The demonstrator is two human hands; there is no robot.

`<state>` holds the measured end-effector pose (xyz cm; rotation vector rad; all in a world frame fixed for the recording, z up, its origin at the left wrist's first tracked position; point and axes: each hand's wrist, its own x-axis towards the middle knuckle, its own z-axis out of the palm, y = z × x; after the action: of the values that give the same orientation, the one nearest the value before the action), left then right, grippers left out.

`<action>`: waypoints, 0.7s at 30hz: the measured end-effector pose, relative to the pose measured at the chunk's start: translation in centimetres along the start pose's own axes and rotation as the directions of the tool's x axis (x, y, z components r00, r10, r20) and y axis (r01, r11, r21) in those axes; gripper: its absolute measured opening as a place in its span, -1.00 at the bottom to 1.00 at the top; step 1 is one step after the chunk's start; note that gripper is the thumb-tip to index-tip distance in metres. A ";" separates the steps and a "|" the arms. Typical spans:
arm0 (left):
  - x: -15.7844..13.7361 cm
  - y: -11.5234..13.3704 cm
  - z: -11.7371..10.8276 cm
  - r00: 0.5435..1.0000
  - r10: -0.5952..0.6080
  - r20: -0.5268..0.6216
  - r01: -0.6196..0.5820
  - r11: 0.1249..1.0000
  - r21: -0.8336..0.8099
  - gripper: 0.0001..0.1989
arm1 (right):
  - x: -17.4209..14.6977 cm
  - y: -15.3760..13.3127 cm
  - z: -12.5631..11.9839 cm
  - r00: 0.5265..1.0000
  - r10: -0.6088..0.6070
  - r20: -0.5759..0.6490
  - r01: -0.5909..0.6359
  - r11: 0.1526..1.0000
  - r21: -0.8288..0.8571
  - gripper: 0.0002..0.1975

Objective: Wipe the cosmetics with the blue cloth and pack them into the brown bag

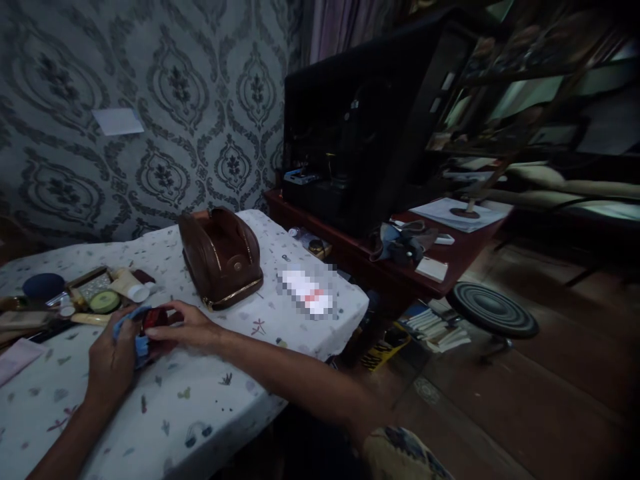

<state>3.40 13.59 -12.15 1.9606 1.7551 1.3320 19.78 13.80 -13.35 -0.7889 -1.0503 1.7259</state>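
Observation:
My left hand (113, 353) is closed around a crumpled blue cloth (142, 347), which presses against a small dark red, shiny object (156, 319). The fingers of my right hand (193, 327) grip that red object from the other side; its exact kind cannot be made out. Both hands are just above the patterned white tablecloth (210, 400). Behind them a brown leather toiletry bag (227, 277) stands with its zipped top open. Close to my left hand lie a round green-lidded container (104, 301) and a pale squeeze tube (131, 287).
More toiletries, a dark blue round item (44, 287) and a pink packet (19, 360) lie at the left. A blurred-out white item (307, 292) rests on the right side. Beyond stand a red-brown desk (455, 267) with a large black cabinet (360, 133) and a round stool (495, 310).

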 end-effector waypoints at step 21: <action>0.4 0.9 -0.3 0.994 -0.107 -0.019 0.107 0.994 0.014 -0.64 | 0.2 0.4 0.5 0.992 -0.005 0.123 -0.029 0.962 0.273 -0.13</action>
<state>3.80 13.55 -11.19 1.8393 1.8547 1.3091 19.17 13.82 -13.50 -0.5194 -0.8615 1.8997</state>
